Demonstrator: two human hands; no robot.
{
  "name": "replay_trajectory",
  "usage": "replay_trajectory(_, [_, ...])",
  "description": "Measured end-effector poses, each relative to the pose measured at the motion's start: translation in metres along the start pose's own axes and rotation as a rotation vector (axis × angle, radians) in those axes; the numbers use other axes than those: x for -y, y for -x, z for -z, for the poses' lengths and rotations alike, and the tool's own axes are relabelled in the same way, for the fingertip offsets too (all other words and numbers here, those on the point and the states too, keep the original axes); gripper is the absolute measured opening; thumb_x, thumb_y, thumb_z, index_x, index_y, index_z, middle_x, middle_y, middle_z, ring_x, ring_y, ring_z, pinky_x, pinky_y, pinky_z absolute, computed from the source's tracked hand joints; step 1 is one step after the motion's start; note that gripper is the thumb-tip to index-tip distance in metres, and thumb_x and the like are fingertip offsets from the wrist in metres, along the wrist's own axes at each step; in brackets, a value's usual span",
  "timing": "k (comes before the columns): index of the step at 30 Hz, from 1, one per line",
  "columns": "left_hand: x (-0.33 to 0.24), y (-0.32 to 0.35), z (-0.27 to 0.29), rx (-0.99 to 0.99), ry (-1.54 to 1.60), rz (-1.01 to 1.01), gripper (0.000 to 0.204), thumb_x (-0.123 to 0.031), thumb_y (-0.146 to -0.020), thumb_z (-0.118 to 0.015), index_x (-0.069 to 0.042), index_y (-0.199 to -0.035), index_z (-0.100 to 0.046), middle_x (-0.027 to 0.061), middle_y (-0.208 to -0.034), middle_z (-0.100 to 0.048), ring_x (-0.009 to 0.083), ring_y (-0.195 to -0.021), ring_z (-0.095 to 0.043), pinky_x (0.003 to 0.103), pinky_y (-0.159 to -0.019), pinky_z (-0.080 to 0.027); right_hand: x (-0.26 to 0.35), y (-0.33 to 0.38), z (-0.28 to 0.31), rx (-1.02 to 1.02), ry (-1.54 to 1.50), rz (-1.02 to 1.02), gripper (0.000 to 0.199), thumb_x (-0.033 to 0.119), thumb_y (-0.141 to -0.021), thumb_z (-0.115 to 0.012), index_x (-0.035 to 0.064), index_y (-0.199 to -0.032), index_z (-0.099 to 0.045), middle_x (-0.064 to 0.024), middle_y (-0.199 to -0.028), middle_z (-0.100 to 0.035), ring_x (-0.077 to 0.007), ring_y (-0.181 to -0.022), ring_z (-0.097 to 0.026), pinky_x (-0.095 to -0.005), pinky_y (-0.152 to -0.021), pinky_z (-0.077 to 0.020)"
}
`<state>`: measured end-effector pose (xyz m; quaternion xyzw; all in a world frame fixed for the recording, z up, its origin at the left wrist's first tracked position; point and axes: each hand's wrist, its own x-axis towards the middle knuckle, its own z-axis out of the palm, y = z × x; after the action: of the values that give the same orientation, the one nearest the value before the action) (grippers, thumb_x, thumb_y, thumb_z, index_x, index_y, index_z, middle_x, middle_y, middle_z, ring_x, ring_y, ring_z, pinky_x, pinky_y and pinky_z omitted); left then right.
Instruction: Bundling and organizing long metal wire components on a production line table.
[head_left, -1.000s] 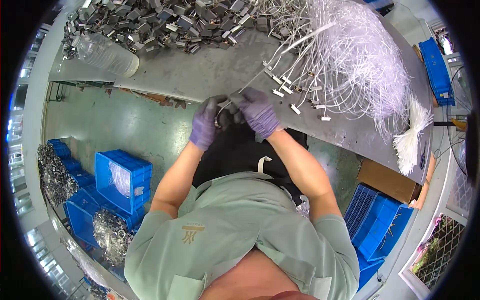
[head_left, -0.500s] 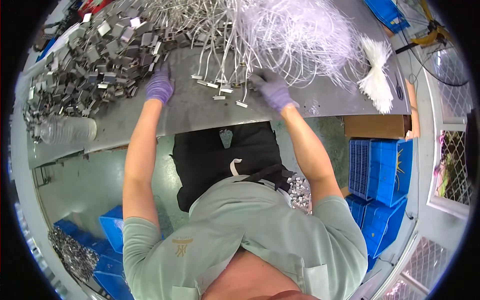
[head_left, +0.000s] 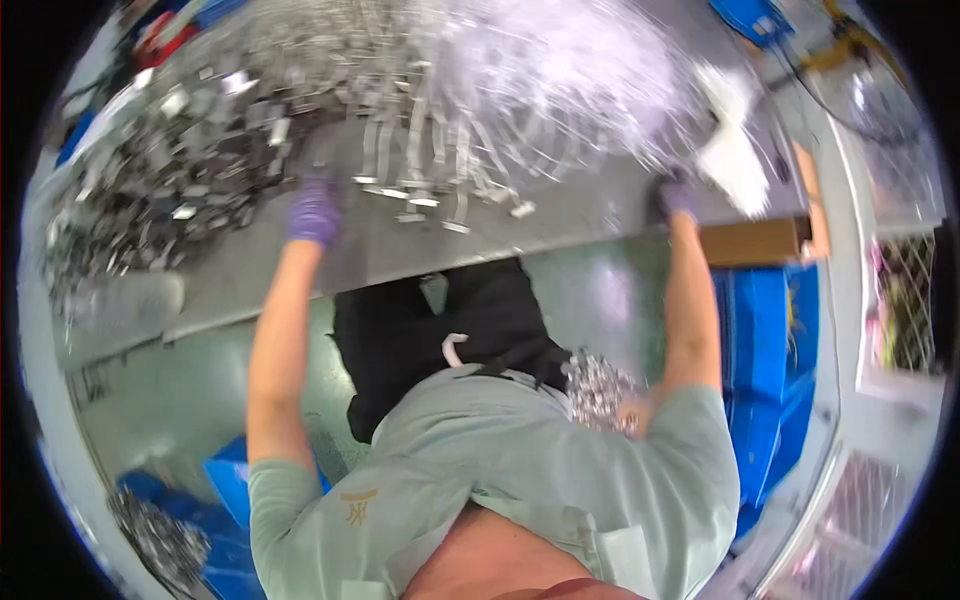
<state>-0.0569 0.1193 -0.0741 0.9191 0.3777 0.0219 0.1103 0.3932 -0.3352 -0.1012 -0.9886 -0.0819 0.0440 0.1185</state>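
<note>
My left hand [head_left: 315,213], in a purple glove with darker fingers, rests over the table beside the right edge of a heap of small grey metal-like blocks [head_left: 150,170]. My right hand [head_left: 676,195], gloved alike, is at the table's front edge near a bundle of white strands [head_left: 733,165]. Motion smears the fingers of both hands, so any grip is hidden. Between the hands lie several white wires with small silver end pieces [head_left: 456,215]. They trail from a large tangle of clear and white strands [head_left: 560,70].
A clear plastic bottle [head_left: 125,303] lies at the table's left front. Below the table on the right are a cardboard box [head_left: 752,243] and blue crates [head_left: 755,330]. More blue bins [head_left: 228,570] stand at lower left. Small shiny parts [head_left: 598,392] lie by my lap.
My right hand has moved right, from the wire ends to beside the white bundle. The wire ends lie spread differently. My left hand has barely moved. The view has shifted and blurred.
</note>
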Motion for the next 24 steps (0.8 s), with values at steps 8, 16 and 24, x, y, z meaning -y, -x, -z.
replay_trajectory(8, [-0.002, 0.018, -0.027, -0.183, -0.029, -0.073, 0.027, -0.015, -0.078, -0.051, -0.003, -0.101, -0.059, 0.0209, -0.090, -0.060, 0.0319, -0.075, -0.062, 0.042, -0.064, -0.051, -0.045, -0.026, 0.003, 0.105, 0.264, 0.252, 0.032, 0.024, -0.087, -0.047, 0.0020, -0.105, -0.061, -0.0243, -0.106, -0.061, -0.0380, -0.105, -0.057, -0.0467, -0.088, -0.0445])
replay_trajectory(16, [0.021, 0.058, -0.012, -0.397, 0.140, 0.017, 0.024, -0.016, -0.076, -0.057, -0.006, -0.099, -0.057, 0.0194, -0.099, -0.058, 0.0358, -0.076, -0.062, 0.044, -0.065, -0.050, -0.033, 0.073, 0.017, 0.190, 0.318, 0.285, 0.022, 0.025, -0.081, -0.055, 0.0069, -0.090, -0.065, -0.0197, -0.088, -0.066, -0.0375, -0.088, -0.064, -0.0461, -0.072, -0.0495])
replay_trajectory(24, [0.039, 0.082, -0.001, -0.264, 0.366, 0.080, 0.024, -0.022, -0.076, -0.059, -0.004, -0.093, -0.061, 0.0201, -0.085, -0.061, 0.0383, -0.080, -0.059, 0.045, -0.070, -0.047, -0.194, 0.145, 0.003, 0.556, 1.087, 0.324, 0.034, 0.039, -0.083, -0.050, 0.0120, -0.089, -0.070, -0.0118, -0.096, -0.068, -0.0226, -0.089, -0.066, -0.0377, -0.075, -0.0518])
